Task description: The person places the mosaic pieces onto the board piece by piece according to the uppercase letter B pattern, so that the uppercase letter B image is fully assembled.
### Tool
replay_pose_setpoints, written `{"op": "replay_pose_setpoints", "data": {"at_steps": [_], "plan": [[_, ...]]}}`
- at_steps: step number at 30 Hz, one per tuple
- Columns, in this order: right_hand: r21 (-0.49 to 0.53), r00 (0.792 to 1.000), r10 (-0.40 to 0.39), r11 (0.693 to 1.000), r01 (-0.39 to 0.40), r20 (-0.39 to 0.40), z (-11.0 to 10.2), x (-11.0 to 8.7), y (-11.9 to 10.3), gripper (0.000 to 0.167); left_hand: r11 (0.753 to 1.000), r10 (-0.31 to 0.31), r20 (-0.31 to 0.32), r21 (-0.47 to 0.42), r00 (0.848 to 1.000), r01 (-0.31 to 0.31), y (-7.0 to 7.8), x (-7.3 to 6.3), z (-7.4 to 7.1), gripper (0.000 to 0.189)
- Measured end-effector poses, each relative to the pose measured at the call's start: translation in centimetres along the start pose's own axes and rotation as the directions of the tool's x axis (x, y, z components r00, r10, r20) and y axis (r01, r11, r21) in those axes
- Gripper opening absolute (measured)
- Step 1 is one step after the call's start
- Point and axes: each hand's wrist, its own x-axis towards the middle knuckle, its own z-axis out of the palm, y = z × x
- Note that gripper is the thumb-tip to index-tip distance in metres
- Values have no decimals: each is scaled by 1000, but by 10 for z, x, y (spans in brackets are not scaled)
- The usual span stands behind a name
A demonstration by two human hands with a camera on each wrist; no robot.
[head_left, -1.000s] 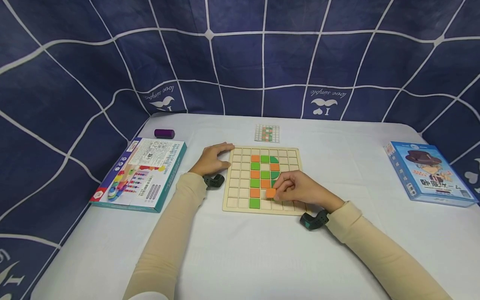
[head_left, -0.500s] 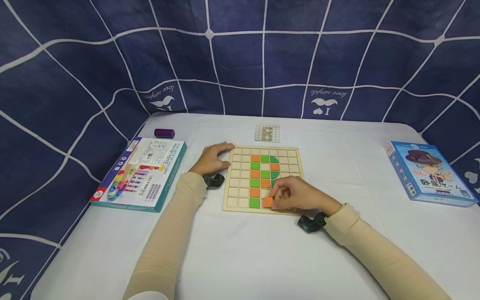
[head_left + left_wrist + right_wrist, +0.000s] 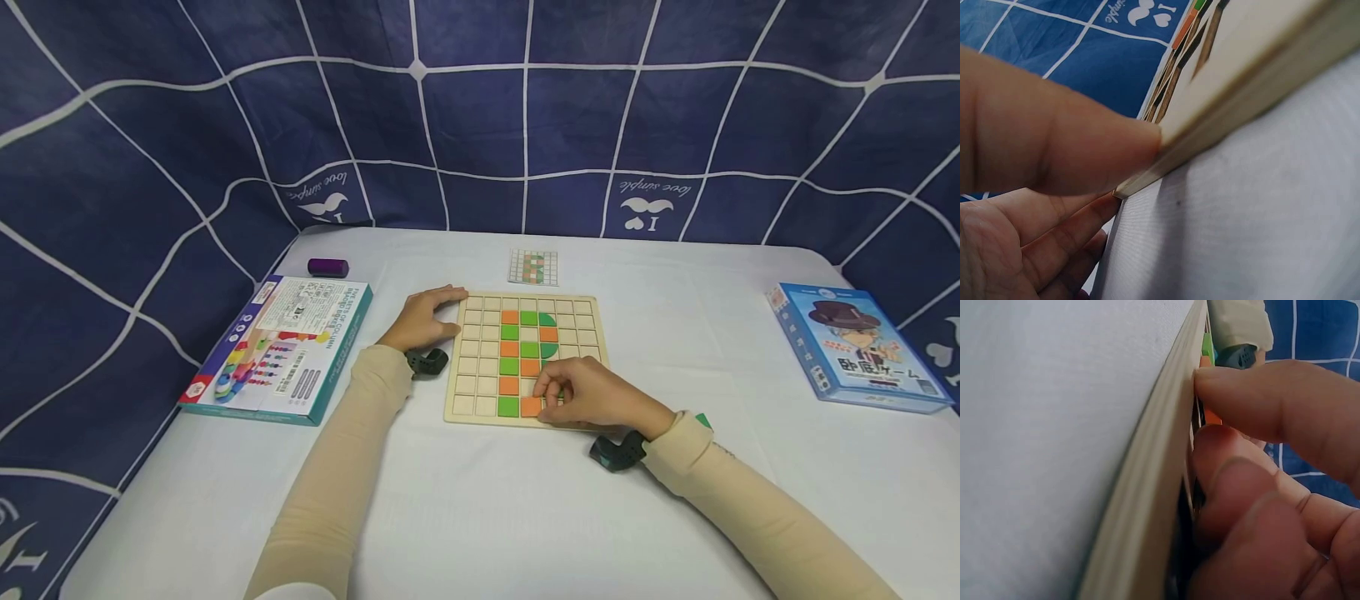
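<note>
A wooden grid board point(image 3: 472, 384) lies on the table, with orange, light green and dark green tiles in its middle columns. The left hand point(image 3: 422, 321) rests along the board's left side, fingers stretched to its far corner. In the left wrist view the thumb point(image 3: 1104, 144) touches the board's edge point(image 3: 1222, 125). With curled fingers, the right hand point(image 3: 592, 392) pinches an orange square tile point(image 3: 530, 407) in the bottom row, beside a light green tile point(image 3: 508, 407). In the right wrist view the fingertips point(image 3: 1213, 447) are right at the board. The right hand hides the board's lower right part.
A small pattern card point(image 3: 533, 267) lies beyond the board. At left are a flat toy box point(image 3: 288, 350) and a purple cylinder point(image 3: 328, 267). A blue game box point(image 3: 862, 346) stands at right. A green piece point(image 3: 703, 421) peeks out behind the right sleeve.
The right hand has brought the orange tile nearer and slightly left, down to the bottom row beside the light green tile. The left hand has stayed in place.
</note>
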Motion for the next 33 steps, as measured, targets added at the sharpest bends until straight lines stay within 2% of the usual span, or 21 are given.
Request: {"op": "replay_pose_setpoints", "data": {"at_steps": [10,17,21,25,33], "plan": [[4,1000,3,1000,-3,31,-2,-2,1,17,1000,-5,-4,-1,1000,5,1,0,2,67],[118,996,-31,993,21,80,-13,-10,6,9,1000,-11,-8,9,1000,11,2,0,2,67],[200,994,-60,979,41,94,-23,-23,14,12,1000,-14,-4,10,1000,14,2,-1,2,67],[233,996,-70,971,54,60,-33,-39,24,14,1000,-17,-1,5,1000,17,3,-1,2,68],[171,999,-42,984,46,-31,-58,-77,42,17,1000,-10,-8,-5,1000,10,3,-2,1,67]]}}
